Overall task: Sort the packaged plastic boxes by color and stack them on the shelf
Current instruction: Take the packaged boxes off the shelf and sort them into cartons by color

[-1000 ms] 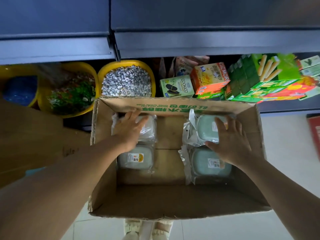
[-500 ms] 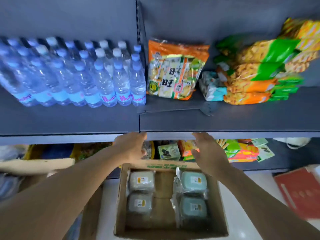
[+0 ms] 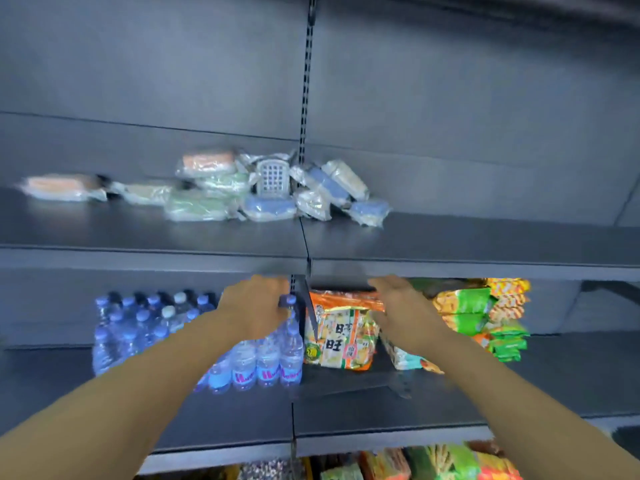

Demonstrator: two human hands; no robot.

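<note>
A loose pile of plastic boxes in clear wrap [image 3: 270, 188] lies on the upper dark shelf [image 3: 450, 244]: orange ones at the left [image 3: 59, 187], green ones [image 3: 197, 206] in the middle, blue ones [image 3: 369, 211] at the right, jumbled and leaning on each other. Both my arms reach up below that shelf's front edge. My left hand [image 3: 258, 306] and my right hand [image 3: 403, 306] hold nothing, their fingers loosely curled and blurred by motion. The cardboard box is out of view.
On the middle shelf stand a pack of water bottles [image 3: 194, 341], an orange snack bag [image 3: 341, 330] and stacked green-orange snack bags [image 3: 485, 317]. More snack packs [image 3: 433, 462] show on the shelf at the bottom edge. A slotted upright [image 3: 306, 81] splits the shelves.
My view has swung up from the cardboard box on the floor to the upper shelves. Both hands left the boxes in the carton and rose empty towards the upper shelf.
</note>
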